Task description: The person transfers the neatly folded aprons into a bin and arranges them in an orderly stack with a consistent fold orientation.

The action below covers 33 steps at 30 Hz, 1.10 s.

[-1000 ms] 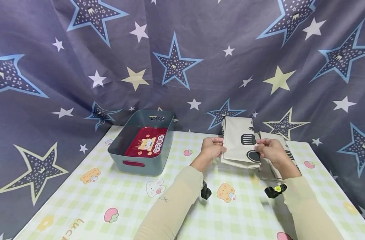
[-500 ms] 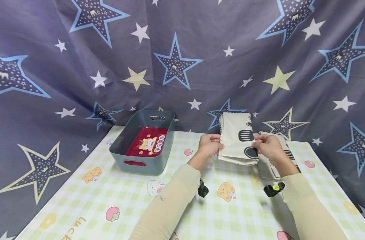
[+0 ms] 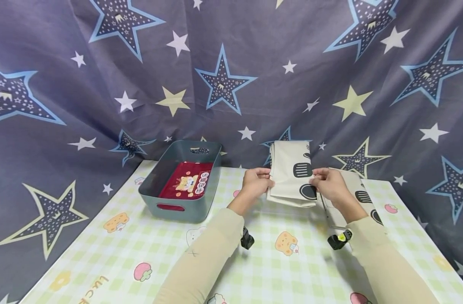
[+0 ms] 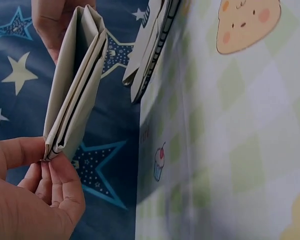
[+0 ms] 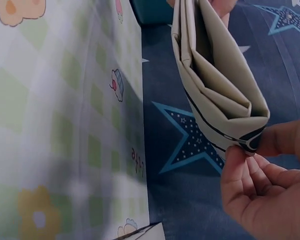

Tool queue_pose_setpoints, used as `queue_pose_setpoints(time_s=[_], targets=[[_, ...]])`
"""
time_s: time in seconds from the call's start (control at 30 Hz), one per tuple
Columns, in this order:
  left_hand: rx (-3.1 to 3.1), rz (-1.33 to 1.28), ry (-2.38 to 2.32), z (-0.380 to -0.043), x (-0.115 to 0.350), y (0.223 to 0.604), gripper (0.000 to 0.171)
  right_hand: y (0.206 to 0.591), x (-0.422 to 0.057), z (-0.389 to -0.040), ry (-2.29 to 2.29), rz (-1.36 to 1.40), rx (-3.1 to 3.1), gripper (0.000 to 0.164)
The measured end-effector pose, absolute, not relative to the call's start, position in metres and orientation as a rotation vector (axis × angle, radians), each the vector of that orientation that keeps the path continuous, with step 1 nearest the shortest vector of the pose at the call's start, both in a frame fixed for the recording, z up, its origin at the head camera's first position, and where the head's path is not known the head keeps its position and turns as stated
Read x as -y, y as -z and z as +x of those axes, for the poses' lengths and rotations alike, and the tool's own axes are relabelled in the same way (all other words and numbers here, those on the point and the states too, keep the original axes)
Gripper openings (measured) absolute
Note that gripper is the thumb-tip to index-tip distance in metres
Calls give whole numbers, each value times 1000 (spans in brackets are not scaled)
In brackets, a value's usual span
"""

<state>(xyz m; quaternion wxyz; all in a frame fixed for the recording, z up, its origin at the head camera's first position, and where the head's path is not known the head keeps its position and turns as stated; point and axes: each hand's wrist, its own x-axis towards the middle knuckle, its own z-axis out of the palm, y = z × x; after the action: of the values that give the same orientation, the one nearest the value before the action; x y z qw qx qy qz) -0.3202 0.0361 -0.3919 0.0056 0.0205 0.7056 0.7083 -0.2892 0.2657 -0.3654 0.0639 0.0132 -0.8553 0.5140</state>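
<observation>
A folded cream cloth [image 3: 286, 171] with black spatula-like prints is held up above the back of the table. My left hand [image 3: 254, 183] pinches its left edge between thumb and fingers. On the opposite edge, my right hand [image 3: 333, 188] grips it the same way. From the left wrist, the layers of the cloth [image 4: 72, 92] show edge-on, with the left hand [image 4: 37, 200] at the near end. In the right wrist view the folds of the cloth [image 5: 217, 85] gape upward above the right hand [image 5: 270, 187].
Another folded cream cloth [image 3: 362, 192] with similar prints lies on the table behind my right hand. To the left stands a grey-green bin [image 3: 191, 210] with a red printed cloth [image 3: 183, 181] inside. A starry curtain [image 3: 231, 122] hangs behind the checked tabletop [image 3: 269, 270].
Both hands have carried the folded cloth leftward and slightly up. More of the other cream cloth now shows on the right. The bin has stayed put.
</observation>
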Motion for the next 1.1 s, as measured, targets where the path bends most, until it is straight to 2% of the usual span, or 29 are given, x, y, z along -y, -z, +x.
queue_pose_setpoints(time_s=[1.1], targets=[[-2528, 127, -2032, -315, 35, 365, 37, 355, -201, -299, -1453, 133, 2608, 33]])
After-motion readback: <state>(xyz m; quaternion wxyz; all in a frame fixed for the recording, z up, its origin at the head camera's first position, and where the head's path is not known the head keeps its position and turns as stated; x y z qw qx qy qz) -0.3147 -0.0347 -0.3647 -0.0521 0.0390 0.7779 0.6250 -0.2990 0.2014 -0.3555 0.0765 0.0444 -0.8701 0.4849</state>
